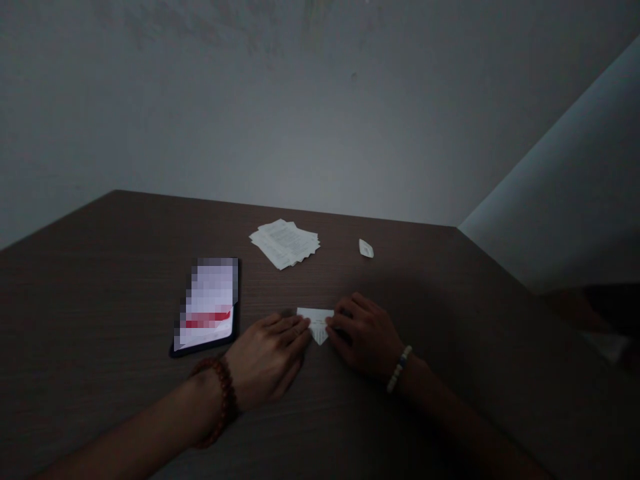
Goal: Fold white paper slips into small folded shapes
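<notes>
A small piece of folded printed paper [320, 320] lies on the table in front of me, straight along the top and pointed at the bottom. My left hand [273, 353] is closed at its left side, fingers together and fingertips on the paper. At the right side my right hand [363, 337] grips it with curled fingers, thumb and index finger near the edge. Both hands partly cover the paper, so its outer corners are hidden. A bead bracelet circles each wrist.
Left of my left hand lies a tablet or phone [207, 303] with its screen lit and blurred out. Farther back is a loose stack of printed paper sheets [285, 243]. A small folded paper piece [366, 249] sits right of it. The brown table [125, 233] meets a grey wall.
</notes>
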Demonstrator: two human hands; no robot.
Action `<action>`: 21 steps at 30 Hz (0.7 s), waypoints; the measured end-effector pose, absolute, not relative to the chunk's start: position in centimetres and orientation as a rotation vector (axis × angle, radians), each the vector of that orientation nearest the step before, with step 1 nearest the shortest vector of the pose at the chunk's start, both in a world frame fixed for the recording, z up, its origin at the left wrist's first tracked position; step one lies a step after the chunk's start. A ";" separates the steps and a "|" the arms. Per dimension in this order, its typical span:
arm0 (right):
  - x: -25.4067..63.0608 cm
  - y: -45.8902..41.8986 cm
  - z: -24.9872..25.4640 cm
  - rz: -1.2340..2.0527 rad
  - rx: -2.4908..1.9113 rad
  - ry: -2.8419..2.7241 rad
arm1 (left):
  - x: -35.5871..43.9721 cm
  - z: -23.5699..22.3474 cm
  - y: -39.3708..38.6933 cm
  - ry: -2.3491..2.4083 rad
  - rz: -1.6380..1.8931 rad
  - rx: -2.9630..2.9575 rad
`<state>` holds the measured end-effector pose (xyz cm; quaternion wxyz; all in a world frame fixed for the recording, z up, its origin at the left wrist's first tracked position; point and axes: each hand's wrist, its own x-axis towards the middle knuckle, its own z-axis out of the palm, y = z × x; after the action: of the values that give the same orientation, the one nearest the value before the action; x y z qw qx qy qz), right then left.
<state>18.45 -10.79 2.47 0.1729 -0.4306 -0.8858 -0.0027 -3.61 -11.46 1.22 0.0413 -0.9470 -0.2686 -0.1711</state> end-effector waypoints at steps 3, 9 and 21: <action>18.4 -10.8 2.5 0.010 -1.175 -2.561 | -3.6 1.3 -11.4 -0.830 -0.516 -2.912; 18.2 -10.8 2.8 0.024 -1.133 -2.661 | -3.7 1.4 -11.4 -0.844 -0.519 -2.923; 20.2 -11.5 3.0 0.054 -1.265 -2.557 | -3.7 1.3 -11.4 -0.869 -0.546 -2.932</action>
<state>20.23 -11.48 3.03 0.1435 -0.4388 -0.8869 0.0188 -3.74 -11.40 1.26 0.0177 -0.9436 -0.2798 -0.1759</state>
